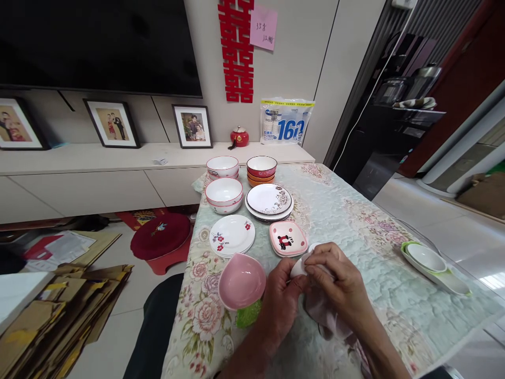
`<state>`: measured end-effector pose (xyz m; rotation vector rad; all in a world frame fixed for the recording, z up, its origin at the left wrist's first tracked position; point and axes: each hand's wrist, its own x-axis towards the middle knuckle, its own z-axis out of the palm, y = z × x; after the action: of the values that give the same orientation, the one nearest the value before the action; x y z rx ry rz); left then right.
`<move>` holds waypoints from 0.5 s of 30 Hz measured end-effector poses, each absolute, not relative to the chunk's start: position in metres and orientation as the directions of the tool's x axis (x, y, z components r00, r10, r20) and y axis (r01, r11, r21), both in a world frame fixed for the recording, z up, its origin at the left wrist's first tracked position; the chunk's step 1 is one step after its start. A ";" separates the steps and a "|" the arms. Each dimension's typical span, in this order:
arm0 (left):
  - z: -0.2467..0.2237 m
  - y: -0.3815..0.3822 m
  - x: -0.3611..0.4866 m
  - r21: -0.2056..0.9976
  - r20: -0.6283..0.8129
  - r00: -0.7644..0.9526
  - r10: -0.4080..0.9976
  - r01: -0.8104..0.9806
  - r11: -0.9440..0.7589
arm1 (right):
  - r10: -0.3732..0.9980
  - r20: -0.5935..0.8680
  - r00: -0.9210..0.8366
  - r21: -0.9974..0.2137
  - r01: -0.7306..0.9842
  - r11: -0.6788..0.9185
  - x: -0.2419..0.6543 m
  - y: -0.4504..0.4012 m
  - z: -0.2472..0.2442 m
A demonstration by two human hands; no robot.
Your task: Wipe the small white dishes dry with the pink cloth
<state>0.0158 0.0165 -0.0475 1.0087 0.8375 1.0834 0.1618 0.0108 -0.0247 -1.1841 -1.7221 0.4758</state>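
Observation:
Both hands meet over the near middle of the table. My left hand (282, 295) is closed on a small smooth white object (299, 268), its kind mostly hidden by fingers. My right hand (339, 276) presses its fingertips against that object and grips a pale pinkish cloth (327, 316), which hangs below the fingers. Just left lies a pink peach-shaped bowl (242, 281) with a green leaf-shaped part (249, 314). Beyond the hands sits a pink-rimmed square dish (288, 238) with a cartoon face, stacked on another.
Flowered plates (232, 235), brown-patterned plates (269, 200), red-rimmed bowls (224, 192) and red and orange bowls (262, 169) stand stacked beyond. A green-edged white dish (434, 266) lies at the right. A red stool (161, 237) and flattened cardboard (67, 310) are on the left.

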 end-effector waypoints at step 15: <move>-0.047 0.017 0.017 0.752 -0.149 0.409 0.900 -0.545 0.372 | 0.999 -0.053 0.001 -0.989 -0.139 -0.053 0.196 0.017 -0.029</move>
<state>0.0168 0.0175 -0.0466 0.6790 0.6125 1.0035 0.1957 0.0166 -0.0287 -1.1454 -1.0766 1.3075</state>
